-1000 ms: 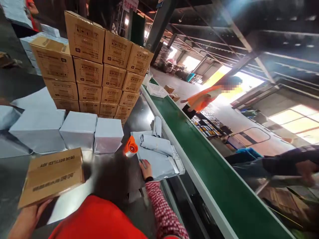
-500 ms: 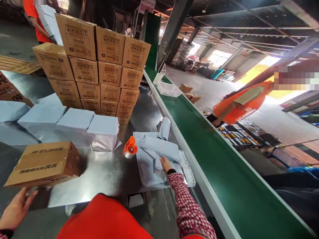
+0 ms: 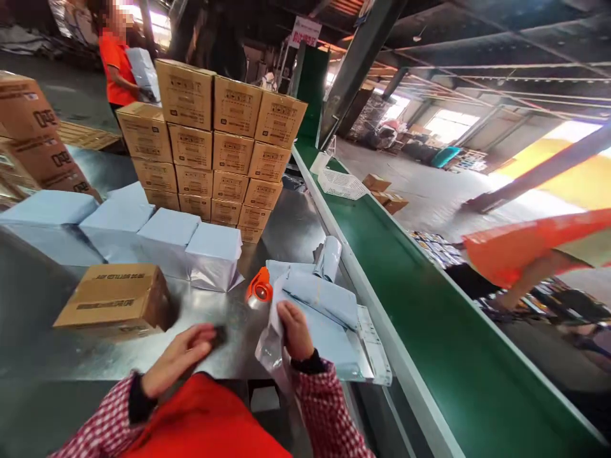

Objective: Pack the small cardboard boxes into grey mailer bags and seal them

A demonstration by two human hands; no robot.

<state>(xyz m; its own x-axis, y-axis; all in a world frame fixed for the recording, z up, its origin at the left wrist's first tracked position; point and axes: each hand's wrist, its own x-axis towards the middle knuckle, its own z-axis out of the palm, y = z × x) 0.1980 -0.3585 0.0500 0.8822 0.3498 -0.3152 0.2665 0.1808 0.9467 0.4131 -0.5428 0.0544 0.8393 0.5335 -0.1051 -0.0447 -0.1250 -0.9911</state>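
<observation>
My right hand is closed on the edge of a pale grey plastic mailing bag, which hangs partly lifted off the pile of mailing bags. A folded bundle of bags lies on top of that pile. Left of it sits an orange tape dispenser. Above the front of the metal table, my left hand reaches toward the middle with its fingers stretched out and nothing visible in them. A taped cardboard box rests on the table beyond my left hand.
Several grey-wrapped parcels stand in a row behind the box. Stacked cartons rise behind them. A green conveyor belt runs along the right, carrying a white basket. One person is at far left, another's arm right.
My left hand has left the cardboard box and come right, toward the middle. My right hand has drawn a mailing bag leftward off the pile. The view has turned left.
</observation>
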